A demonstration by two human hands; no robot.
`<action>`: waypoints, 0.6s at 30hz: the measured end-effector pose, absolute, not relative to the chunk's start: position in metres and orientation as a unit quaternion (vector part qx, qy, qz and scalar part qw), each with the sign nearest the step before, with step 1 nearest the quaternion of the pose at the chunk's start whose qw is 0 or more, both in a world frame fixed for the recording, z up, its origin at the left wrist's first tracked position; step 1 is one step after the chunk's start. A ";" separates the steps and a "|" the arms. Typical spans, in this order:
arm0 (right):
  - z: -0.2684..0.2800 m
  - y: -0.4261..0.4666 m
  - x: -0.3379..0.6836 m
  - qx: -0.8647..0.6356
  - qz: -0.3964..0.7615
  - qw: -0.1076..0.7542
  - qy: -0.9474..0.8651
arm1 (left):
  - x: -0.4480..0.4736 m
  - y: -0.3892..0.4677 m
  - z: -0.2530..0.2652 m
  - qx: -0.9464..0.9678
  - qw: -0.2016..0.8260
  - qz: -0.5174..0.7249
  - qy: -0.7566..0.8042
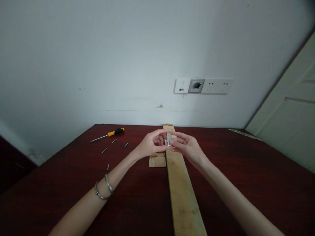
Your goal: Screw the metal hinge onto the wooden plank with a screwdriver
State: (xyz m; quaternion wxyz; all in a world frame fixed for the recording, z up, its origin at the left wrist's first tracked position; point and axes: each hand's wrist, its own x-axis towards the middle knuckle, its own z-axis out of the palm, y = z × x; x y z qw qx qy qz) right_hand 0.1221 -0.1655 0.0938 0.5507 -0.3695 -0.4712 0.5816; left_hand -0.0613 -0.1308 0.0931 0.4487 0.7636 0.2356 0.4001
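Forearms (78, 209) stretched over a long board (184, 196) toward a small metal piece (168, 139)

Both forearms come in from the lower corners, a silver bracelet (109, 185) around the left wrist. Between them the pale wooden board lies on a dark red-brown table (137, 203), running from the near edge of view back toward the wall. Farther in, four thin metal pins (104, 150) lie scattered left of the left arm; screws or nails, too small to tell. A short piece of wood (157, 161) sits against the board's left side.

Above the board's far part is the metal piece, upright. The left hand (153, 143) grips it with a wide curve, fingertips at its top and thumb at its lower end. The right hand (187, 146) has it in a closer pinch at its right side.

A yellow and black screwdriver (112, 133) lies beyond the pins. At the back stands a white wall (137, 65) with a row of sockets (216, 86); a pale door (292, 114) is at the right.
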 end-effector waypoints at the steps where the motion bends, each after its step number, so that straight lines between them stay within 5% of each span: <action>1: 0.094 -0.166 0.122 -0.381 0.572 0.550 -0.476 | -0.061 -0.131 0.093 0.769 0.435 0.405 0.236; 13: 0.092 -0.164 0.120 -0.392 0.480 0.553 -0.557 | -0.057 -0.134 0.091 0.822 0.311 0.398 0.263; 18: 0.094 -0.170 0.121 -0.376 0.573 0.530 -0.499 | -0.058 -0.135 0.093 0.842 0.233 0.427 0.235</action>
